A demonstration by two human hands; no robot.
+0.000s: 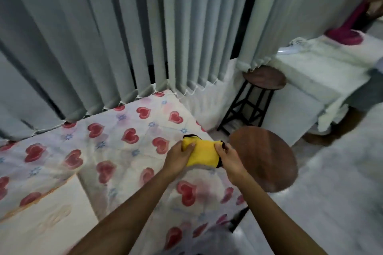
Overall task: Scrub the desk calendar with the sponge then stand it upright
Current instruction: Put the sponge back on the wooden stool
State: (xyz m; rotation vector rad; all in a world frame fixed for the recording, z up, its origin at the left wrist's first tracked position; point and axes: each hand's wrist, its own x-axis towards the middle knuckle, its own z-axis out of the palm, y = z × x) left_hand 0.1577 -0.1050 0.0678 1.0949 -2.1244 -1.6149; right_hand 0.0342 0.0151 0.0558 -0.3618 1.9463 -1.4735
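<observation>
Head view: I saw both arms stretched out over a bed with a heart-print sheet [116,141], the frame somewhat blurred.
Sponge: the yellow sponge [202,152], black along its edges, was up in the air between the two hands, above the bed's corner and just beside a round wooden stool [267,157].
Left hand: the left hand [179,158] was clenched on the sponge's left end, thumb pressed across the top.
Right hand: the right hand [227,160] pinched the sponge's right end, fingers curled around the black edge.
Desk calendar: I could not find it anywhere in view; the pale flat panel [41,213] at lower left was too indistinct for me to call.
Stage: I judged scrubbing had not begun.
Risk, squeeze: if the sponge was wet, wringing it here could have dripped onto the sheet.
Risk, target: with no calendar in sight, I might have scrubbed the wrong surface.
Risk, standing: on soft bedding, an upright calendar would likely have toppled.
</observation>
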